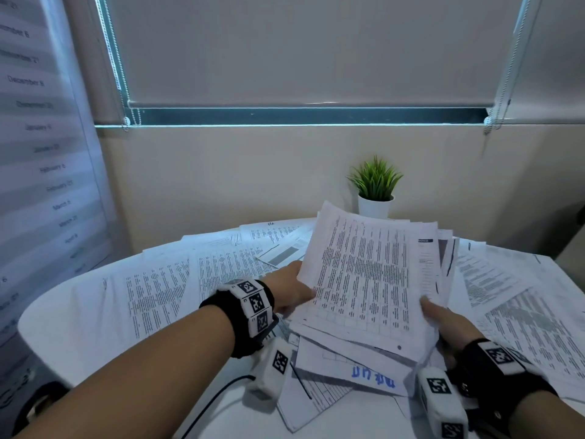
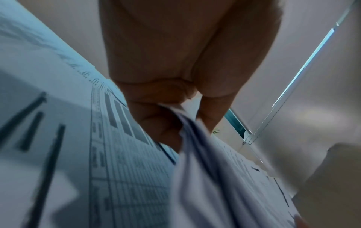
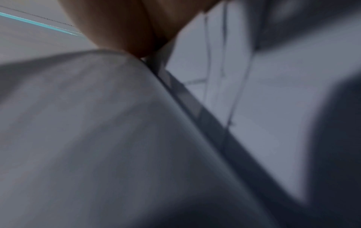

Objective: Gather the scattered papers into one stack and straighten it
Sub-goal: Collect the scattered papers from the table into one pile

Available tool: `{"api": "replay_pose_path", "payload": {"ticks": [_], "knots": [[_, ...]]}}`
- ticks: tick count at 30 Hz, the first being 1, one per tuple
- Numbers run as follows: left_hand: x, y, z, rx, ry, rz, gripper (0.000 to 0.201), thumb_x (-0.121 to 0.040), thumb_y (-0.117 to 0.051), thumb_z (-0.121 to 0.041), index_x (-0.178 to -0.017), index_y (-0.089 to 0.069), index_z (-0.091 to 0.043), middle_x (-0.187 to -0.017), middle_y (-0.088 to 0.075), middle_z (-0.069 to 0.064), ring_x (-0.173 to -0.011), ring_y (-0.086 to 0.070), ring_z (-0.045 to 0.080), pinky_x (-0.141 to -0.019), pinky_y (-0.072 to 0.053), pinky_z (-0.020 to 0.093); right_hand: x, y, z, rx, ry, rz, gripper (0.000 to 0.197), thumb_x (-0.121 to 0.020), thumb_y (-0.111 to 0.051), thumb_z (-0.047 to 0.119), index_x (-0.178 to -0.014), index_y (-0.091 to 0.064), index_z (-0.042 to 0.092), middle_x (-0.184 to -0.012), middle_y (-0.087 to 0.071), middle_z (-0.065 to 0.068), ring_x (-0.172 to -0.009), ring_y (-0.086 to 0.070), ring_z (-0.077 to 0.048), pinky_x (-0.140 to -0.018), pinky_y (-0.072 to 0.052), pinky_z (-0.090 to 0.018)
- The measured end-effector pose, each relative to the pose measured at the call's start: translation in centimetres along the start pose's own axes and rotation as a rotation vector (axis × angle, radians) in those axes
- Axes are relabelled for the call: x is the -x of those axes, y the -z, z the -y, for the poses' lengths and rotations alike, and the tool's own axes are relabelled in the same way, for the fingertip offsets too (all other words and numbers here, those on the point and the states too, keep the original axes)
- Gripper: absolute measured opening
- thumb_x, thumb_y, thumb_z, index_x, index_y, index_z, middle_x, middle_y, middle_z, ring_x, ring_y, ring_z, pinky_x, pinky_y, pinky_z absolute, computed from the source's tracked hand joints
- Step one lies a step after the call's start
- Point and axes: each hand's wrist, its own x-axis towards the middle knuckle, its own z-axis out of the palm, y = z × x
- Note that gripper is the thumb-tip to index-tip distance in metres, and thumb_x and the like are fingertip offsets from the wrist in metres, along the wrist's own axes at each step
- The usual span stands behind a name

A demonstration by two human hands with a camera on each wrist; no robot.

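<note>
Between hands [image 1: 367, 299]: paper stack [image 1: 367, 274], gripped both sides

The white printed sheets [image 1: 364, 274] I hold carry dense black text in columns and grid lines. One white sheet lower in the pile [image 1: 373, 378] bears blue handwriting. The loose white papers on the round white table [image 1: 47, 327] show the same black tabular print, some with grey shaded blocks. My black wrist bands [image 1: 250, 308] carry white tags with black square codes. A green plant in a white pot [image 1: 375, 198] stands against the beige wall [image 1: 221, 172].
</note>
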Motion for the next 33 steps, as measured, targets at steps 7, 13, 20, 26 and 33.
{"api": "replay_pose_path", "payload": {"ticks": [7,13,20,26,33], "knots": [[1.5,-1.3,0.5,-0.055,-0.140,0.056,0.073,-0.086,-0.071,-0.030,-0.145,-0.027,-0.030,-0.120,-0.064,0.001,-0.083,-0.067,0.020,-0.066,-0.057,0.030,0.5,-0.1,-0.1,0.192,0.001,0.090,0.076,-0.047,-0.094,0.028,-0.113,-0.063,0.004,-0.099,-0.071,-0.022,-0.092,-0.067,-0.036,-0.092,-0.049,-0.051],[1.4,3.4,1.8,-0.412,-0.050,-0.087,0.054,-0.103,-0.034,-0.047,-0.147,-0.040,-0.016,-0.153,-0.040,0.005,-0.135,-0.044,0.024,-0.114,-0.032,0.039,-0.5,0.4,-0.5,0.234,-0.014,-0.019,0.031,-0.085,-0.063,0.001,-0.116,-0.060,-0.006,-0.100,-0.068,-0.025,-0.092,-0.064,-0.042,-0.094,-0.047,-0.053],[0.6,8.0,8.4,-0.542,0.232,-0.115,0.094,-0.089,-0.061,-0.055,-0.157,-0.012,-0.013,-0.161,-0.024,0.008,-0.145,-0.031,0.026,-0.116,-0.029,0.037,-0.6,0.3,-0.5,0.206,-0.011,0.015,0.033,-0.087,-0.060,-0.001,-0.120,-0.058,-0.001,-0.103,-0.068,-0.023,-0.092,-0.066,-0.037,-0.086,-0.053,-0.048],[0.7,8.0,8.2,-0.627,0.153,-0.142,0.097,-0.081,-0.075,-0.048,-0.155,-0.019,-0.020,-0.155,-0.038,0.004,-0.138,-0.041,0.025,-0.112,-0.036,0.038,-1.0,0.3,-1.0,0.189,-0.022,-0.001,0.035,-0.086,-0.061,-0.002,-0.121,-0.057,-0.002,-0.107,-0.067,-0.025,-0.095,-0.064,-0.039,-0.095,-0.047,-0.054],[0.2,7.6,7.6,-0.547,0.142,-0.157,0.101,-0.078,-0.081,-0.032,-0.155,-0.018,-0.017,-0.153,-0.038,0.008,-0.136,-0.043,0.027,-0.108,-0.039,0.037,-1.3,0.3,-0.9,0.127,-0.016,0.009,0.040,-0.087,-0.056,-0.007,-0.127,-0.053,-0.003,-0.116,-0.063,-0.027,-0.101,-0.062,-0.040,-0.088,-0.049,-0.047]]}}
